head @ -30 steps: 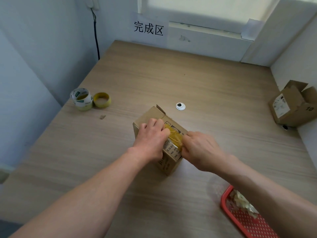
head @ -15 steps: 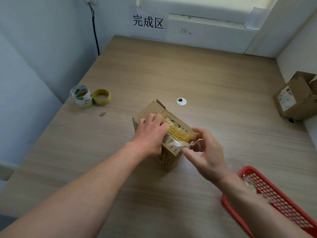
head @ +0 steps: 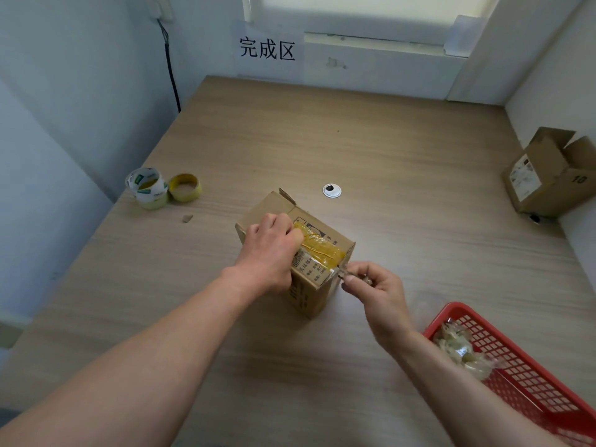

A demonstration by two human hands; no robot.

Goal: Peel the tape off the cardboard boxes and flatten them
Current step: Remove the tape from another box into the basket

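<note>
taped brown box (head: pixel 317 287) upright, tape (head: pixel 319 250) yellow

The sign (head: pixel 267 49) on the wall ahead of me reads "完成区". The far box (head: pixel 545 166) bears "10". The near box (head: pixel 309 295) label (head: pixel 305 268) print is too small to read.

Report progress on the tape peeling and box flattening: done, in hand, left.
Done: crumpled tape lies in the red basket. In hand: the left hand holds the cardboard box while the right hand pinches a tape end at its corner; yellow tape still covers the top. Left: finish peeling, flatten this box, then the open box at the right.
</note>
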